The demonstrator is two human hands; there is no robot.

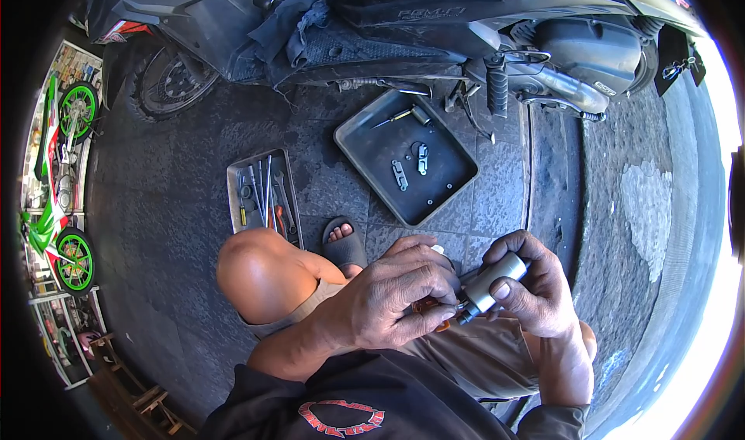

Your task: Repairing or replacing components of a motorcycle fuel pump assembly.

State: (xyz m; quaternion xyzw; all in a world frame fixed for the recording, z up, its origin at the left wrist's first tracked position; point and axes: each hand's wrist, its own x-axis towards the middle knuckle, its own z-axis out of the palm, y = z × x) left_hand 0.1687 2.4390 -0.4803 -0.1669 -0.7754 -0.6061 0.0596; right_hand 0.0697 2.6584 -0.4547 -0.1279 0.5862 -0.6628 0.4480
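Note:
My right hand (535, 285) is closed round a silver metal cylinder (507, 272), its dark narrower end tilted down toward my left. Against that end, my left hand (403, 292) is closed, thumb and fingers pinched together. A bit of orange (442, 326) shows under the left fingers, and a small pale tip sticks out above them; what the left hand grips is mostly hidden. Both hands are over my lap, close together. Beyond them a black tray (365, 172) holds a yellow-handled screwdriver (393, 119), a short cylinder (421, 115), two flat metal parts (399, 174) and several small round pieces.
A smaller tray (232, 184) of wrenches and screwdrivers lies on the tiled floor left of the black tray. A dark scooter (372, 44) stands across the far side, its stand (473, 114) near the black tray. A green motorcycle (58, 184) is at the far left.

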